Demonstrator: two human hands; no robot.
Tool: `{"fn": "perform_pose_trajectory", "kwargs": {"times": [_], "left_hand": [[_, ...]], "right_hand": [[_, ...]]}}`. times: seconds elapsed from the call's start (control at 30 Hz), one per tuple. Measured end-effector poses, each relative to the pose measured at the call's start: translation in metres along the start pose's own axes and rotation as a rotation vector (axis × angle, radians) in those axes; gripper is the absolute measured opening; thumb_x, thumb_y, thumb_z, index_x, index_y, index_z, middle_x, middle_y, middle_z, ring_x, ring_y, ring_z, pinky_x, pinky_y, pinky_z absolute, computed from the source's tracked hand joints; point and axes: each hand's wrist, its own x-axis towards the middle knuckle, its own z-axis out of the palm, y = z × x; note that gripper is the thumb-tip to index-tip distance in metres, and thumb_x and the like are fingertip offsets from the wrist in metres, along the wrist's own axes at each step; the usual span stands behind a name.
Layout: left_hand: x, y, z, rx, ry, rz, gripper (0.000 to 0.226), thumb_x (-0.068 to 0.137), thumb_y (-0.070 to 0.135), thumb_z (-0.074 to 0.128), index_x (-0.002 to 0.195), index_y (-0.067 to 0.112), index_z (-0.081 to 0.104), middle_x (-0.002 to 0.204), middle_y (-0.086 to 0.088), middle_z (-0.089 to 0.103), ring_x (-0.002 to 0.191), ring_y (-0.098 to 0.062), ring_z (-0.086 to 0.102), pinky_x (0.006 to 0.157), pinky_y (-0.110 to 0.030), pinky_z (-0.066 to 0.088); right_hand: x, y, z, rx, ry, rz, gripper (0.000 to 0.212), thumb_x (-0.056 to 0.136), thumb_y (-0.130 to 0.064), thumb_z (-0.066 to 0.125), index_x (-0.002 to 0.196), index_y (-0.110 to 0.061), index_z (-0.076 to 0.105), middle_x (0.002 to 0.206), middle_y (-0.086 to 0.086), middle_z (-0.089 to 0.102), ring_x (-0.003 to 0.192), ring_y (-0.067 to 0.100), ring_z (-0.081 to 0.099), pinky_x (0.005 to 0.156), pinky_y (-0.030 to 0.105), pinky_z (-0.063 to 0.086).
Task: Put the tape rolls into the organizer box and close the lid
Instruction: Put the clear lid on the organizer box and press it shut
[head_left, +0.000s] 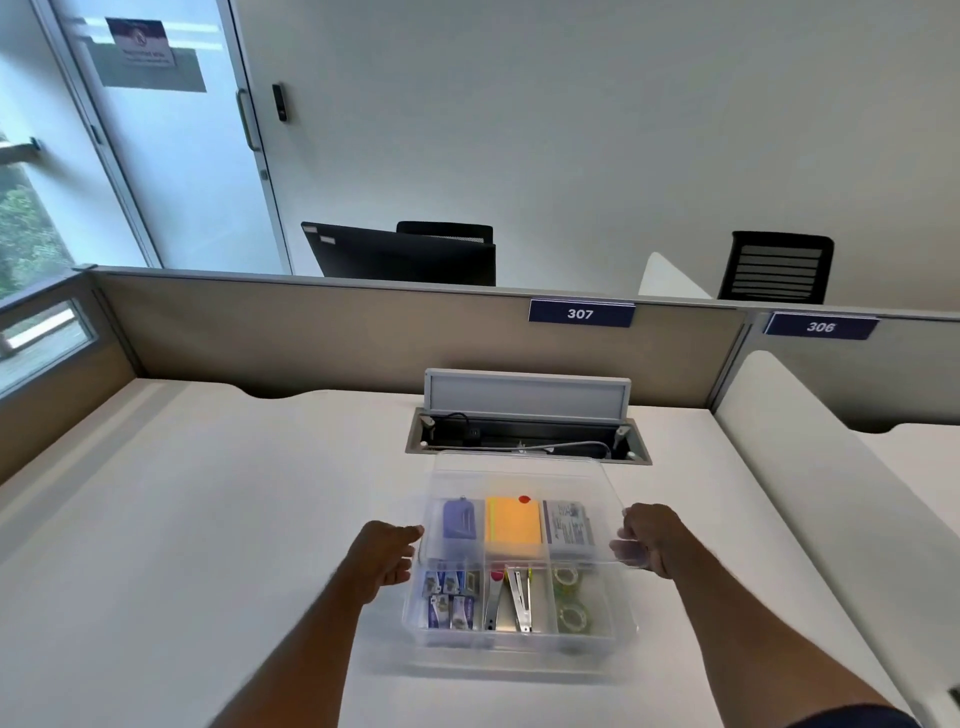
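A clear plastic organizer box (519, 640) sits on the white desk in front of me. Two clear tape rolls (570, 597) lie in its near right compartment. The transparent lid (524, 467) hangs tilted over the far half of the box, hinged at the back. My right hand (649, 538) grips the lid's right front corner. My left hand (387, 556) is at the lid's left edge with fingers curled; whether it touches the lid is unclear.
Other compartments hold staple boxes (449, 597), metal clips (511, 600), orange sticky notes (514, 522), a blue item and a printed pack. An open cable hatch (527, 434) lies just behind the box. Partition walls (363, 332) bound the desk at back and left.
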Motion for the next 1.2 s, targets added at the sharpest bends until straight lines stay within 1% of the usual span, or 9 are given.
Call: {"fn": "perform_pose_trajectory", "kwargs": {"times": [0.1,0.23,0.4,0.53,0.67,0.77,0.9,1.0,1.2], "left_hand": [[0.003,-0.004,0.003,0.085,0.049,0.000,0.019,0.084,0.015,0.069,0.081,-0.001,0.058,0.072,-0.017,0.058,0.059,-0.023,0.051,0.056,-0.030,0.047],[-0.001,-0.011,0.005,0.146,0.068,-0.022,0.010,0.077,0.000,0.057,0.067,0.002,0.058,0.067,-0.016,0.052,0.053,-0.022,0.044,0.054,-0.027,0.039],[-0.004,-0.023,0.009,0.047,0.071,-0.017,0.019,0.088,0.013,0.058,0.073,0.002,0.058,0.069,-0.017,0.053,0.058,-0.024,0.047,0.059,-0.032,0.043],[-0.010,-0.028,0.012,0.162,0.111,0.072,0.045,0.086,0.043,0.063,0.058,0.008,0.055,0.053,-0.009,0.054,0.048,-0.022,0.048,0.061,-0.030,0.045],[-0.012,-0.031,0.013,0.279,0.125,0.152,0.050,0.085,0.030,0.067,0.044,0.017,0.042,0.053,-0.019,0.054,0.049,-0.023,0.043,0.065,-0.035,0.039],[-0.020,-0.028,0.018,0.377,0.146,0.110,0.033,0.088,0.021,0.060,0.058,0.026,0.049,0.099,-0.020,0.069,0.078,-0.025,0.056,0.079,-0.036,0.050],[-0.023,-0.034,0.020,0.428,0.173,0.153,0.022,0.087,0.025,0.053,0.067,0.018,0.060,0.109,-0.019,0.069,0.089,-0.028,0.060,0.090,-0.037,0.051],[-0.023,-0.043,0.023,0.405,0.243,0.184,0.031,0.084,0.018,0.060,0.112,0.008,0.066,0.128,-0.013,0.062,0.115,-0.029,0.058,0.101,-0.032,0.043],[-0.026,-0.047,0.026,0.391,0.308,0.226,0.025,0.082,0.014,0.059,0.106,0.014,0.065,0.111,-0.011,0.071,0.084,-0.024,0.062,0.075,-0.024,0.038]], "right_hand": [[-0.007,0.009,0.001,-0.173,0.046,-0.090,0.009,0.083,-0.007,0.050,0.081,-0.015,0.053,0.081,0.014,0.057,0.059,0.028,0.062,0.057,0.033,0.053],[-0.021,0.030,0.005,-0.383,0.171,-0.186,0.018,0.077,-0.015,0.047,0.086,-0.018,0.062,0.074,0.009,0.063,0.057,0.035,0.070,0.049,0.029,0.046],[-0.028,0.054,0.008,-0.678,0.289,-0.300,0.029,0.092,-0.022,0.046,0.114,-0.015,0.063,0.117,0.011,0.066,0.106,0.032,0.064,0.091,0.037,0.052],[-0.033,0.059,0.014,-0.697,0.300,-0.326,0.026,0.092,-0.021,0.044,0.101,-0.009,0.065,0.114,0.015,0.066,0.106,0.036,0.062,0.089,0.035,0.050],[-0.039,0.060,0.015,-0.699,0.321,-0.320,0.025,0.089,-0.015,0.043,0.094,-0.004,0.065,0.108,0.019,0.067,0.102,0.039,0.063,0.084,0.035,0.050],[-0.041,0.061,0.015,-0.706,0.338,-0.298,0.024,0.088,-0.008,0.044,0.101,-0.004,0.064,0.111,0.019,0.066,0.105,0.039,0.063,0.087,0.036,0.051],[-0.042,0.065,0.012,-0.710,0.351,-0.274,0.025,0.087,-0.002,0.041,0.105,-0.002,0.059,0.113,0.023,0.063,0.107,0.042,0.061,0.090,0.039,0.052],[-0.044,0.070,0.014,-0.724,0.338,-0.298,0.023,0.089,-0.005,0.041,0.106,-0.003,0.056,0.112,0.022,0.063,0.105,0.041,0.061,0.088,0.039,0.052],[-0.052,0.082,0.023,-0.892,0.414,-0.465,0.022,0.098,-0.018,0.035,0.105,-0.009,0.054,0.101,0.015,0.067,0.095,0.037,0.067,0.077,0.036,0.053]]}}
